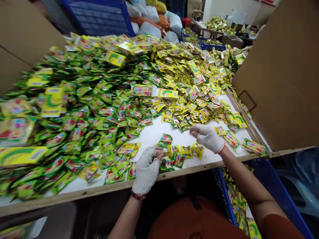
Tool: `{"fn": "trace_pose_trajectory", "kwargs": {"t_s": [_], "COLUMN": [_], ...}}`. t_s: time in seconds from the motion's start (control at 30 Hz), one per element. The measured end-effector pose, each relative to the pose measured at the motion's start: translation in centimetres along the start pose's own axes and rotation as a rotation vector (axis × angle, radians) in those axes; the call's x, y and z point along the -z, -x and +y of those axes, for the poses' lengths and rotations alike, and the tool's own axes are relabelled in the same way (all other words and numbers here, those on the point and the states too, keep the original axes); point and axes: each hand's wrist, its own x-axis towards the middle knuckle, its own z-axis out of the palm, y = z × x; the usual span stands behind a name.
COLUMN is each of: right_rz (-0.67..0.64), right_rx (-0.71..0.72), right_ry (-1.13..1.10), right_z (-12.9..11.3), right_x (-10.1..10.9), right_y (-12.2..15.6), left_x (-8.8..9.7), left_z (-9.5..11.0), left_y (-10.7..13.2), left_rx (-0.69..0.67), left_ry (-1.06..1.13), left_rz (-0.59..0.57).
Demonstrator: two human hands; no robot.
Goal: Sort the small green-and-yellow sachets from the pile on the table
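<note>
My left hand (147, 168), in a white glove with bare fingertips, is closed at the front edge of the table. Its fingertips pinch what looks like a small yellow sachet (162, 153), seen mostly edge-on. Beside those fingers lie loose yellow sachets (185, 152) and green watermelon sachets (177, 160) on the white tabletop (152, 134). My right hand (208, 137), gloved the same way, hovers over the table with fingers stretched out and slightly apart. Just beyond its fingertips is a green sachet (184, 125) at the edge of the yellow heap.
A large heap of green sachets (82, 124) covers the left, and yellow sachets (189, 106) the right. Small printed boxes (166, 93) lie among them. Cardboard (281, 86) stands at right. A blue crate (271, 196) with sachets sits below. Sacks (152, 15) are piled behind.
</note>
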Motion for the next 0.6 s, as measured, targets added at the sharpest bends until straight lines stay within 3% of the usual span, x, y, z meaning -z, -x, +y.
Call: {"fn": "trace_pose_trajectory", "kwargs": {"t_s": [0.1, 0.23, 0.4, 0.6], "right_rz": [-0.184, -0.412, -0.363, -0.298], "right_rx": [0.118, 0.245, 0.246, 0.231], "right_ry": [-0.065, -0.021, 0.041, 0.002], "right_z": [-2.4, -4.3, -3.7, -2.5], "right_x": [-5.0, -9.5, -10.6, -10.9], "right_y": [0.1, -0.5, -1.5, -0.9], "left_x": [0.1, 0.6, 1.1, 1.2], "left_z": [-0.2, 0.1, 0.7, 1.0], "left_y": [0.0, 0.3, -0.2, -0.5], "left_rx": [-0.071, -0.008, 0.163, 0.162], "left_ry": [0.019, 0.015, -0.006, -0.207], "left_rz": [0.103, 0.092, 0.039, -0.054]}}
